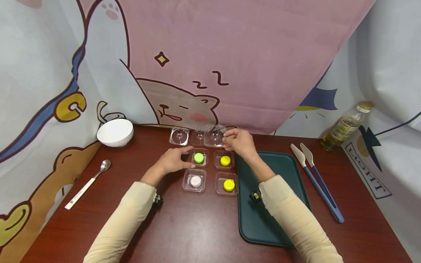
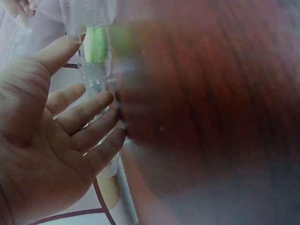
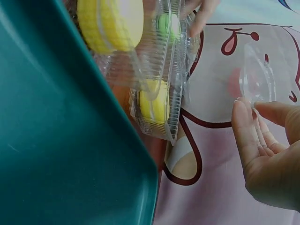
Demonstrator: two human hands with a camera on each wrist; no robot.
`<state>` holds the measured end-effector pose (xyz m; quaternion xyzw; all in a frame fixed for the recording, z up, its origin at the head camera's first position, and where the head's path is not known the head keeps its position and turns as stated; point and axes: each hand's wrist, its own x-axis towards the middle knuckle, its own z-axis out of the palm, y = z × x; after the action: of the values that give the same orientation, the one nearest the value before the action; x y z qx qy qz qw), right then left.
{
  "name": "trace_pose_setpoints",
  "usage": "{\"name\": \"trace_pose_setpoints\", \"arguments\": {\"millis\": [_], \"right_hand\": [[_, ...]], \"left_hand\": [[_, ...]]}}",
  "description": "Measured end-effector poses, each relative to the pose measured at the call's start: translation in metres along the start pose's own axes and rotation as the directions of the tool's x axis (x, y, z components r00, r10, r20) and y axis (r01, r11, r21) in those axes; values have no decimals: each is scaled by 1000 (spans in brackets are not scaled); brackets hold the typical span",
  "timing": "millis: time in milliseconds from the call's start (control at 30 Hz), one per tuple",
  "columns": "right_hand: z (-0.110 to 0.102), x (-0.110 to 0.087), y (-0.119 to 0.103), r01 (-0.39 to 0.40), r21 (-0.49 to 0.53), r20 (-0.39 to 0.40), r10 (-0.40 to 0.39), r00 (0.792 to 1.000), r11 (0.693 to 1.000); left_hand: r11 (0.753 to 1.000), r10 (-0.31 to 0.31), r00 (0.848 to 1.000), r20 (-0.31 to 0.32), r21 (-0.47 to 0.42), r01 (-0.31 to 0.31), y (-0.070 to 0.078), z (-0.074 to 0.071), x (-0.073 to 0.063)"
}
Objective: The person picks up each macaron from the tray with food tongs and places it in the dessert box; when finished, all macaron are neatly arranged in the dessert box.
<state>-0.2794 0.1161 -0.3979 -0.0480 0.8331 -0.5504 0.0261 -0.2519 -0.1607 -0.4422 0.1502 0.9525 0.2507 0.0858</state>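
Note:
My right hand [image 1: 241, 143] pinches a clear domed plastic lid [image 1: 215, 136] by its edge, lifted off the table; the right wrist view shows the lid [image 3: 257, 77] between thumb and fingertips. My left hand [image 1: 171, 160] rests beside a clear square box holding a green macaron [image 1: 198, 157], thumb and index finger at its left side. In the left wrist view its fingers [image 2: 91, 131] are spread and loosely extended. Nearby stand open boxes with a yellow macaron [image 1: 225, 160], a pale pink macaron [image 1: 195, 181] and another yellow macaron [image 1: 229, 185].
Other clear lids [image 1: 179, 136] lie along the back edge. A dark green tray [image 1: 260, 223] is at right, with blue-handled tongs [image 1: 319, 182] and an oil bottle [image 1: 345, 128] beyond. A white bowl [image 1: 115, 133] and a spoon [image 1: 88, 184] sit at left.

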Motion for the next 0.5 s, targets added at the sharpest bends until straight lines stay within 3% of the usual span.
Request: {"name": "trace_pose_setpoints", "arguments": {"millis": [100, 300, 400, 500], "right_hand": [[2, 0, -1, 27, -19, -13, -27, 1000, 999], [4, 1, -2, 84, -69, -51, -88, 995, 994], [7, 0, -2, 144, -134, -66, -154, 986, 981], [9, -1, -4, 225, -208, -71, -244, 967, 952]], "left_hand": [[1000, 16, 1000, -23, -25, -17, -2, -7, -4], [993, 18, 989, -149, -111, -35, 4, -26, -11], [979, -17, 988, -155, -201, -15, 17, -31, -12], [951, -67, 990, -122, -309, 27, 33, -35, -13]]}}
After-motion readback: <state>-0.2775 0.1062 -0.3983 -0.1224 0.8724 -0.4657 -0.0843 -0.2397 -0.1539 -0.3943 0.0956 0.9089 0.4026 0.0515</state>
